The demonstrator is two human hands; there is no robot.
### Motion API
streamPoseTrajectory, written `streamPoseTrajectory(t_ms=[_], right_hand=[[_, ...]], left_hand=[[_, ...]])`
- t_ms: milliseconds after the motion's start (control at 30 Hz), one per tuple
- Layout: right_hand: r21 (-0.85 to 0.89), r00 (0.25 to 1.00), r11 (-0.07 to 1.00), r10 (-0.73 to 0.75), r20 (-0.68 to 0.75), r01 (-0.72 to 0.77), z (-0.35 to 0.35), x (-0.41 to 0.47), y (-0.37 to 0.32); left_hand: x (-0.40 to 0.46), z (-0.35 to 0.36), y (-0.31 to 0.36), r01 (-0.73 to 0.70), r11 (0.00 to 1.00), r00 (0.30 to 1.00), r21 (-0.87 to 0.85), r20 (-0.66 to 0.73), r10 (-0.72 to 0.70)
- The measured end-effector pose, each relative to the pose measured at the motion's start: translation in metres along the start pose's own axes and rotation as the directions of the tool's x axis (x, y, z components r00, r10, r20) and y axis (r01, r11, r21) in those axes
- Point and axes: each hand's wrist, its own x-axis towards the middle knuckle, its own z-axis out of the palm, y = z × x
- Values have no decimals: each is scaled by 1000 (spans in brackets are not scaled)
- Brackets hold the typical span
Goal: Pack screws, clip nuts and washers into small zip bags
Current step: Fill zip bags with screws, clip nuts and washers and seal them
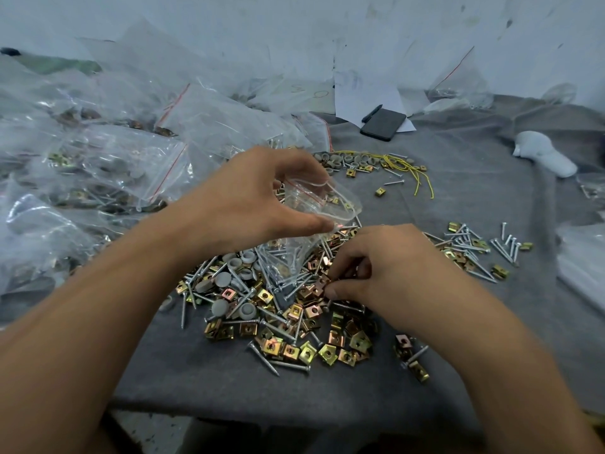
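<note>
My left hand (252,204) holds a small clear zip bag (314,217) open by its mouth, above a heap of hardware; screws show through the bag's lower part. My right hand (386,267) reaches into the heap, thumb and fingers pinching a brass-coloured clip nut (322,283). The heap mixes clip nuts (294,348), long silver screws (288,365) and grey round washers (226,280). More screws (474,253) lie to the right. Further grey washers (347,158) sit behind the bag.
Filled zip bags (108,165) pile up on the left. A black phone (383,124) with a pen (371,113) lies at the back on white paper. Yellow wire (406,168), a white cap (543,155) and grey cloth (458,178) covering the table are also in view.
</note>
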Motion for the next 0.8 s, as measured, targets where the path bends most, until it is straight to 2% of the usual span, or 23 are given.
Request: streamPoseTrajectory(t_ms=[100,300,467,533,633,733,800], right_hand=[[29,1000,1000,-7,-19,7,0,-2,3],[78,989,989,-120,-82,127,6,-3,14],[296,984,941,-134,-115,162,8,0,30],[472,983,863,-136,-123,179,5,0,35],[692,977,689,-153,-152,215,-3,-4,42],[791,979,577,-152,-139,202,-8,-8,45],[817,982,546,-138,-131,186,-8,-8,42]], left_hand=[[0,0,-1,-2,1000,1000,6,-3,2],[0,-1,-3,-1,1000,1000,2,6,1],[1,-1,-3,-3,1000,1000,16,7,3],[1,-2,-4,-2,1000,1000,13,7,2],[1,-2,-4,4,1000,1000,15,6,-4],[1,-1,-5,10,1000,1000,11,2,-10],[2,-1,-6,17,1000,1000,6,-3,-17]])
